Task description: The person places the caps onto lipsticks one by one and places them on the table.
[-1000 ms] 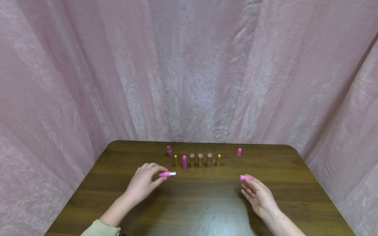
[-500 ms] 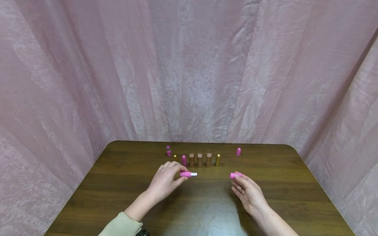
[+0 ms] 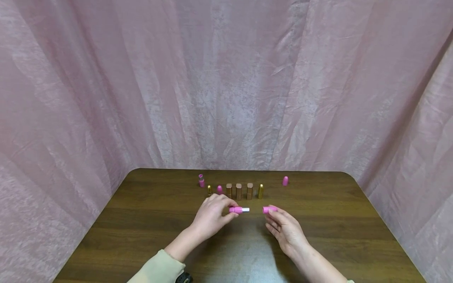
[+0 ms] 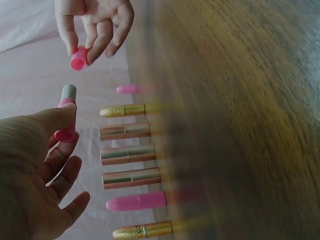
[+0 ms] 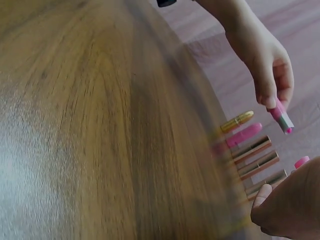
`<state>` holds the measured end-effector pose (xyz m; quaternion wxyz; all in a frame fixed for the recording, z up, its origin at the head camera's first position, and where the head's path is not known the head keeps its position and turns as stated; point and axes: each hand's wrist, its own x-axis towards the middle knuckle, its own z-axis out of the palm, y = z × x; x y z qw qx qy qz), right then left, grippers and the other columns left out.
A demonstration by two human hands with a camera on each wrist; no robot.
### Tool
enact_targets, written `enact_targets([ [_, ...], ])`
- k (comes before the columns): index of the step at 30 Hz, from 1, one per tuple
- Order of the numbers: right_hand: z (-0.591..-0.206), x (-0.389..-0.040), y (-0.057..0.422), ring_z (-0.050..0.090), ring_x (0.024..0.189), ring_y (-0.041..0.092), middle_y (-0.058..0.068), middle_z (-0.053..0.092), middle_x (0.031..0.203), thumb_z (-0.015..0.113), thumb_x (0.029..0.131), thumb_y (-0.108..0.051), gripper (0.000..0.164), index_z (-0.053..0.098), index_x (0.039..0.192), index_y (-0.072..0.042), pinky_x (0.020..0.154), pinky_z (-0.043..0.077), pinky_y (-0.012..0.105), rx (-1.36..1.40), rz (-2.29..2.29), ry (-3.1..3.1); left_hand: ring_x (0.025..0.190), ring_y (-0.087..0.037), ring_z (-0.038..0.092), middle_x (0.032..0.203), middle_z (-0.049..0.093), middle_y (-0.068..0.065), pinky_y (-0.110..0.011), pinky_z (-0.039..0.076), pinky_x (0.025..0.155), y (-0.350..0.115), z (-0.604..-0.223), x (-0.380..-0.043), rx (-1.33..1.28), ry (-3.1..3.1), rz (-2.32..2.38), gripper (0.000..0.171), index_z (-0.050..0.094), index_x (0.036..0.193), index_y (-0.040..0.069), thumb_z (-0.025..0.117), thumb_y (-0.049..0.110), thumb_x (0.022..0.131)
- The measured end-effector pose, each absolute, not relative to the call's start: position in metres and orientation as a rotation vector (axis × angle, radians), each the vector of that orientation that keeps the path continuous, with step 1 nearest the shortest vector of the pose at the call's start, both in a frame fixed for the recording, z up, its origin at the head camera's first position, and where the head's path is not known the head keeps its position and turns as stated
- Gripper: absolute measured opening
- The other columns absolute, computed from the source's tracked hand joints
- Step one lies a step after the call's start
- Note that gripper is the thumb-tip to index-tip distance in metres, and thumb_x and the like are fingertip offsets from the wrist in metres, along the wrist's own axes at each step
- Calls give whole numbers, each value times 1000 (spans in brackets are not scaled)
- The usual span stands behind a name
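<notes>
My left hand (image 3: 212,218) pinches an uncapped pink lipstick (image 3: 235,210) between thumb and fingers. It lies level above the table, its silver collar (image 4: 69,93) pointing right. A bit of pink shows at the collar's mouth in the right wrist view. Opposite, my right hand (image 3: 288,234) holds a pink lipstick cap (image 3: 267,210) with its hollow end facing the collar. A short gap separates the two parts, roughly in line with each other. In the left wrist view the cap's round opening (image 4: 78,64) is visible, while the right hand's other fingers are loosely bent.
Behind my hands stands a row of closed lipsticks: gold (image 3: 209,189), pink (image 3: 220,189), three rose-gold ones (image 3: 238,191), and another gold (image 3: 260,191). An uncapped pink lipstick (image 3: 201,181) stands back left, a pink cap (image 3: 285,181) back right. A pink curtain (image 3: 226,86) hangs beyond the wooden table (image 3: 318,196).
My left hand has carried the pink lipstick rightward, and my right hand has brought the cap leftward, so the gap between them has narrowed. Both grips stay the same.
</notes>
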<state>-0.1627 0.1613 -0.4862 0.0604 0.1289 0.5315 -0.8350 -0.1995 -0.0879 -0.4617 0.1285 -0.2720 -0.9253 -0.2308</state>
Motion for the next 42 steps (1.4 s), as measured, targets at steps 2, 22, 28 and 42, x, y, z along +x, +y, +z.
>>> enact_targets([
  [2, -486, -163, 158, 59, 103, 17, -3, 71, 101, 63, 101, -11, 26, 60, 126, -6, 97, 49, 37, 381, -2525, 1611, 95, -12, 56, 103, 68, 13, -38, 46, 89, -86, -462, -200, -793, -2692, -666, 19, 75, 104, 27, 80, 36, 89],
  [22, -484, -163, 139, 60, 105, 19, -5, 69, 99, 69, 97, -13, 23, 66, 120, -10, 102, 43, 47, 411, -2523, 1573, 91, -10, 53, 100, 66, 13, -33, 48, 81, -74, -463, -200, -780, -2721, -749, 20, 75, 106, 25, 80, 35, 90],
  [28, -486, -163, 137, 59, 108, 20, -5, 70, 102, 69, 97, -14, 33, 62, 128, -6, 104, 41, 49, 401, -2516, 1582, 90, -10, 53, 100, 66, 14, -33, 48, 80, -73, -462, -199, -775, -2716, -747, 19, 75, 106, 26, 80, 35, 89],
  [42, -487, -159, 129, 60, 108, 19, -3, 69, 105, 68, 97, -14, 34, 62, 129, -4, 107, 40, 50, 367, -2510, 1565, 86, -9, 52, 96, 66, 15, -32, 46, 76, -68, -465, -197, -797, -2696, -695, 21, 77, 106, 29, 80, 40, 88],
])
